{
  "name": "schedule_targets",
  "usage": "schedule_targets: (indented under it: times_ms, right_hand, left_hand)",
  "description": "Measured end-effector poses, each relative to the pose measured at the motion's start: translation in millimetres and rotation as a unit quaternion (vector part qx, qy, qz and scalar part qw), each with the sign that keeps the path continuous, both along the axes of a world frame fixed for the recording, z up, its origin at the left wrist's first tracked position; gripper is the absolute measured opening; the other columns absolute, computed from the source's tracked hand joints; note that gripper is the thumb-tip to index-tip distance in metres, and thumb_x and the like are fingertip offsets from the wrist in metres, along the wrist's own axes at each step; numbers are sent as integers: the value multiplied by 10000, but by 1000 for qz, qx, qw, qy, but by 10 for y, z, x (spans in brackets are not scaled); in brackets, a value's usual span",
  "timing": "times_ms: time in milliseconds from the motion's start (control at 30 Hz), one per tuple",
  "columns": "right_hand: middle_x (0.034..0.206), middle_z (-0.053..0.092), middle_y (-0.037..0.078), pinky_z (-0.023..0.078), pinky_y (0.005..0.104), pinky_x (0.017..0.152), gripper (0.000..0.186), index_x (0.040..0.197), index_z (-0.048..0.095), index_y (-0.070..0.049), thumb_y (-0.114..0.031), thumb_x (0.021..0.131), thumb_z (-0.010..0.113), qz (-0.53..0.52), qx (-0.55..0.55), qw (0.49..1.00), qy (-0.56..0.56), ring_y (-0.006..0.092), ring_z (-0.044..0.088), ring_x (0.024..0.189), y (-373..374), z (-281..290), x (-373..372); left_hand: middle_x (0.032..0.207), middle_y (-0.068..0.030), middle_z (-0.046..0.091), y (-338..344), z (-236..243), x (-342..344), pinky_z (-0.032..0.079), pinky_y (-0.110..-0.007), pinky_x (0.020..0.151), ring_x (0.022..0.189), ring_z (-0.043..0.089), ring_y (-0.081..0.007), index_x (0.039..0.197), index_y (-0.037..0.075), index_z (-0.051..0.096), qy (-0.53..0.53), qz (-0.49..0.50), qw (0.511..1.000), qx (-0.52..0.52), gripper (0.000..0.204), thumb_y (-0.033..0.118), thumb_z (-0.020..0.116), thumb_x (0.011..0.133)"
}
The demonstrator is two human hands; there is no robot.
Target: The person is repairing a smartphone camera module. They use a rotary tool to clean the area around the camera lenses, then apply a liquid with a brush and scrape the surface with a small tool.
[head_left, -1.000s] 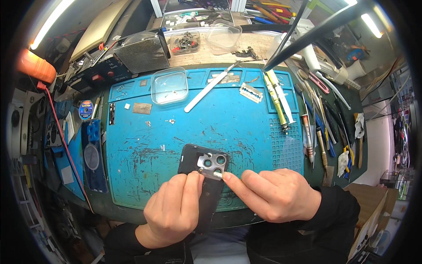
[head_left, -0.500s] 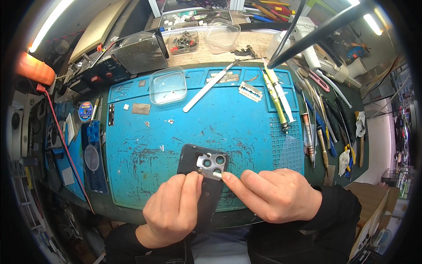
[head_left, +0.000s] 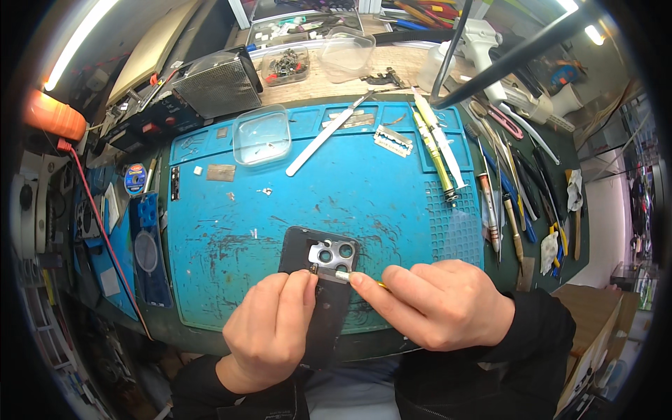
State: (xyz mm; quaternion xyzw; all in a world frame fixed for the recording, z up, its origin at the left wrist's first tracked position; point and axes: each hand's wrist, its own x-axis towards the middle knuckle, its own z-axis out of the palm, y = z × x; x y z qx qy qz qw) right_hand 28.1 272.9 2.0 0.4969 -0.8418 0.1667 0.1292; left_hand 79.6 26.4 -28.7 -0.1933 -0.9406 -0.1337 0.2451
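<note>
Tool in the right hand shows yellow, earlier hidden.

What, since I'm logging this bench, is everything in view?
phone back: 1, black, beneath the hands
camera plate: 1, silver, phone's upper end
small piece: 1, dark, left fingertips
slim tool: 1, white tip, right fingertips
mat: 1, blue, bench centre
knife: 1, pale, mat's upper part
razor blade: 1, silver, mat's upper right
slim tubes: 2, yellowish and whitish, mat's upper right
open tub: 1, clear, mat's upper left
parts box: 1, clear, behind mat
hand tools: several, mixed, right of mat
other clutter: uncounted, mixed, around
left hand: 1, bare, over phone
right hand: 1, bare, phone's right
sleeves: 2, black, both wrists
</note>
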Motion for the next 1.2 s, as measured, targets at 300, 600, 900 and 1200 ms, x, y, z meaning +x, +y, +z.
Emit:
schedule_targets:
  times_ms: [300, 600, 900, 1200]
  right_hand:
    - [882, 575, -1, 434, 252, 480, 366, 1174, 819, -21, -109, 828, 740, -13, -10, 1000, 3, 83, 532, 598, -3, -25, 49]
    - [903, 609, 2, 447, 241, 478, 442, 1199, 822, -16, -129, 785, 717, -9, -13, 1000, 13, 77, 519, 594, 2, -89, 75]
    - [816, 530, -11, 385, 245, 473, 169, 1016, 804, -23, -132, 901, 745, -22, -36, 998, 37, 86, 492, 603, -34, -131, 92]
    - [779, 496, -17, 364, 253, 473, 113, 920, 793, -29, -132, 937, 750, -34, -57, 997, 37, 91, 498, 610, -33, -134, 106]
  left_hand:
    - [922, -95, 701, 3, 28, 5, 584, -335, 621, 741, 711, -235, 1055, -3, 763, -12, 2, 1000, 1, 206, 40, 877, 889]
    - [912, -105, 697, 14, 42, 4, 594, -343, 626, 749, 713, -242, 1042, -14, 765, -17, 3, 1000, 0, 216, 7, 885, 864]
    - [924, -112, 702, 14, 47, 9, 598, -348, 628, 751, 719, -248, 1039, -17, 768, -29, 7, 1000, 8, 216, -12, 885, 857]
    - [927, -104, 711, 14, 49, 36, 593, -350, 621, 743, 722, -247, 1037, -4, 777, -37, 24, 999, 14, 220, -14, 890, 848]
